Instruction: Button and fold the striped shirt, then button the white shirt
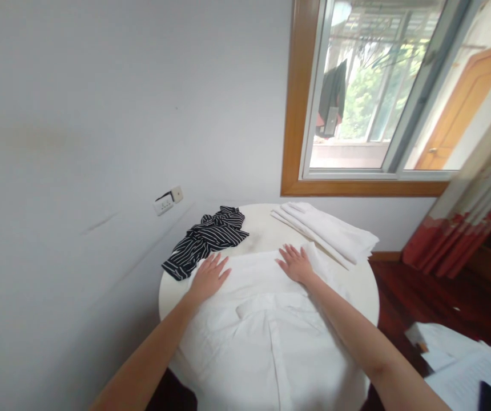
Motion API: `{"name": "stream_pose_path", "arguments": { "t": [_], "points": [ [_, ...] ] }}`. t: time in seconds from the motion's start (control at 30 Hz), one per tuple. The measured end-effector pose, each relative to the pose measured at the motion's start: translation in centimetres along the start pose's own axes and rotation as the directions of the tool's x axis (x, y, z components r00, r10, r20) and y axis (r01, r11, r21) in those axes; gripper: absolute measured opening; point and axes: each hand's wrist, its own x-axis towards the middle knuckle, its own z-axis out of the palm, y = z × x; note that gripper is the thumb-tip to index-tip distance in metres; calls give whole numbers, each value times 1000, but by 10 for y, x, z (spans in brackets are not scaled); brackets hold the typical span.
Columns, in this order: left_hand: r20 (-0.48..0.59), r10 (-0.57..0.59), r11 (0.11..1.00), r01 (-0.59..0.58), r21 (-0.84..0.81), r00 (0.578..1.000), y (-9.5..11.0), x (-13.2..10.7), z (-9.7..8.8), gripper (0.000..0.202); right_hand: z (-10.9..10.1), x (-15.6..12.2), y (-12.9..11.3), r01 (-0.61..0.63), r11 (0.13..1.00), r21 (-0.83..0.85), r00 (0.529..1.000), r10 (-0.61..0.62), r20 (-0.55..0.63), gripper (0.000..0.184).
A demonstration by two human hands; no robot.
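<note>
A white shirt (262, 331) lies spread over a round white table (363, 285), hanging off the near edge. My left hand (209, 277) rests flat on the shirt's far left part, fingers stretched out. My right hand (296, 264) lies flat on the shirt's far right part, fingers apart. Neither hand holds anything.
A crumpled black-and-white striped garment (206, 237) lies at the table's far left. A folded white cloth (329, 231) sits at the far right, under a wood-framed window (357, 103). A wall socket (167, 201) is on the grey wall. Red curtain and papers (463, 365) are at the right.
</note>
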Motion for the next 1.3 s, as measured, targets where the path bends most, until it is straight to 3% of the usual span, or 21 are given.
{"name": "stream_pose_path", "arguments": {
  "t": [0.17,0.33,0.47,0.53,0.63,0.8,0.93,1.0,1.13,1.2,1.3],
  "points": [
    [-23,-47,999,47,9,999,-18,-8,-4,52,2,-10,57,-197,980,3,980,197,-38,58],
    [-22,-60,998,60,-23,998,-15,-9,-5,50,5,-11,68,-284,959,15,958,284,-35,57],
    [9,-30,999,30,-14,1000,-20,2,-13,43,-8,-2,68,-218,974,-55,975,216,-46,48],
    [27,-12,1000,12,-9,1000,-27,11,-22,37,-20,9,73,-99,992,-84,994,102,41,45],
    [72,5,999,-2,-46,997,-36,28,-36,28,-38,30,81,46,995,-86,982,-29,188,43],
    [213,-20,993,44,-109,977,-46,53,-55,20,-59,57,84,70,994,-86,969,-48,243,27],
    [226,58,990,-27,-138,972,-55,77,-70,21,-76,71,85,31,997,-66,981,-18,194,22],
    [207,45,995,-25,-101,977,-59,92,-80,24,-86,80,87,-12,998,-64,992,19,125,22],
    [104,-122,993,120,20,987,-53,113,-96,27,-99,95,86,-78,995,-66,997,77,-24,27],
    [-15,-162,984,163,68,987,-41,112,-95,28,-97,96,78,-86,994,-73,993,79,-84,29],
    [-191,-103,989,121,84,976,-13,98,-75,40,-78,85,57,-50,994,-97,979,30,-199,38]
  ]
}}
